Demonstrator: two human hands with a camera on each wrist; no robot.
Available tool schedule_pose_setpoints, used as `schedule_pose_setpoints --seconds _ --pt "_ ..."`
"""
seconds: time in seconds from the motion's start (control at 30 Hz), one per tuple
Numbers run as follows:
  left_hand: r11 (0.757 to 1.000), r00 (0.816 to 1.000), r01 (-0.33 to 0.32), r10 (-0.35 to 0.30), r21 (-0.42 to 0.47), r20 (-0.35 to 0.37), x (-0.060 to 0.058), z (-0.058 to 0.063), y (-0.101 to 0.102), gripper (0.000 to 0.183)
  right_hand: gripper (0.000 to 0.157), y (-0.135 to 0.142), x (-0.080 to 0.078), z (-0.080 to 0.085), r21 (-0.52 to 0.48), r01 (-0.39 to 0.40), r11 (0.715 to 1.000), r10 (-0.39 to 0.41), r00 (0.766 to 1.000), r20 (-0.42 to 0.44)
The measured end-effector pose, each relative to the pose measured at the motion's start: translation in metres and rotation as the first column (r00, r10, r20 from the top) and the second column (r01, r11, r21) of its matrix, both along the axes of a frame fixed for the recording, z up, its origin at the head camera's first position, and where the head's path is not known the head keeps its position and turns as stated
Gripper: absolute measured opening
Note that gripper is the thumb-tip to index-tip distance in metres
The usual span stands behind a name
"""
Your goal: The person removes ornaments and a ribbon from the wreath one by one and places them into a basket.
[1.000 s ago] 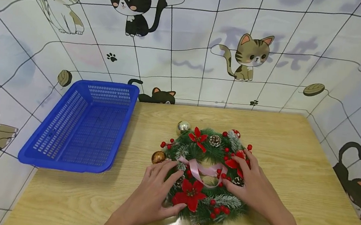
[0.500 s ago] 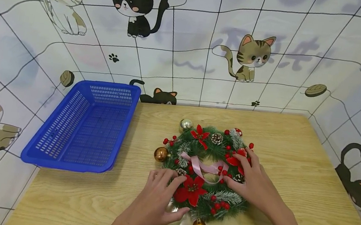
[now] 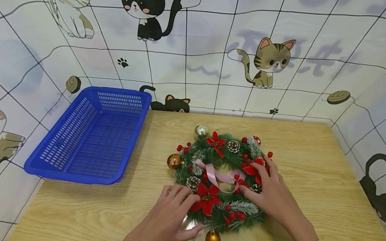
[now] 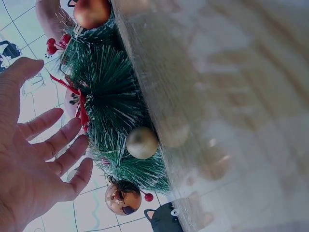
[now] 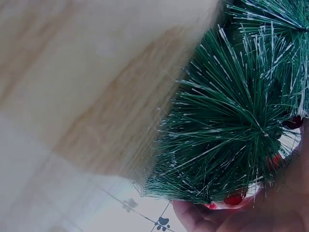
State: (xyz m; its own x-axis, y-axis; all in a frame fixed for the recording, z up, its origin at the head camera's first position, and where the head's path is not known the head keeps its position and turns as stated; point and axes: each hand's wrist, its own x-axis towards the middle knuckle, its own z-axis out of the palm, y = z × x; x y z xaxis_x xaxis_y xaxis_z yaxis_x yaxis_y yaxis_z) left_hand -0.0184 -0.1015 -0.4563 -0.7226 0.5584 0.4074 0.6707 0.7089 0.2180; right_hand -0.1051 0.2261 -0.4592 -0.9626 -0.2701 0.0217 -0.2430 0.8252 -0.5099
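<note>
A green Christmas wreath (image 3: 235, 158) lies on the wooden table, dressed with red flowers (image 3: 206, 199), pine cones (image 3: 233, 146), red berries and frosted sprigs. A pink ribbon (image 3: 212, 175) crosses its centre. My right hand (image 3: 272, 196) grips the wreath's right side, its thumb at the inner edge; the right wrist view shows fingers (image 5: 193, 215) behind the green needles (image 5: 222, 106). At the front left, my left hand (image 3: 169, 219) has its fingertips by the large red flower. In the left wrist view that hand (image 4: 38, 154) appears loosely spread beside the wreath (image 4: 108, 72), holding nothing.
A blue plastic basket (image 3: 102, 141) stands at the table's left. Shiny baubles stick out round the wreath: a gold one (image 3: 212, 239) in front, a brown one (image 3: 174, 161) at left, a pale one (image 3: 201, 131) behind. A cat-patterned wall covering (image 3: 200, 64) surrounds the table.
My left hand has moved from the ribbon's left end toward the wreath's front, uncovering a pine cone. The wreath has shifted slightly away from me. My right hand keeps its place on it.
</note>
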Motion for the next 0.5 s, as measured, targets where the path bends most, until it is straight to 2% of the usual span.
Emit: schedule_pose_setpoints --seconds 0.2,0.4,0.5 --pt "1.000 1.000 0.004 -0.004 -0.024 0.023 0.0023 0.0012 0.0023 0.045 0.085 -0.0001 -0.0027 0.0007 -0.011 0.003 1.000 -0.002 1.000 0.005" --pt "0.997 0.994 0.044 -0.038 -0.058 0.103 0.0064 0.0017 0.0047 0.035 0.086 -0.0007 -0.0049 0.0012 -0.006 0.011 1.000 -0.011 1.000 0.015" --pt "0.996 0.989 0.070 -0.063 -0.049 0.137 0.0084 0.0008 0.0055 0.031 0.085 -0.0016 -0.0063 0.0008 -0.011 0.019 1.000 -0.019 1.000 0.012"
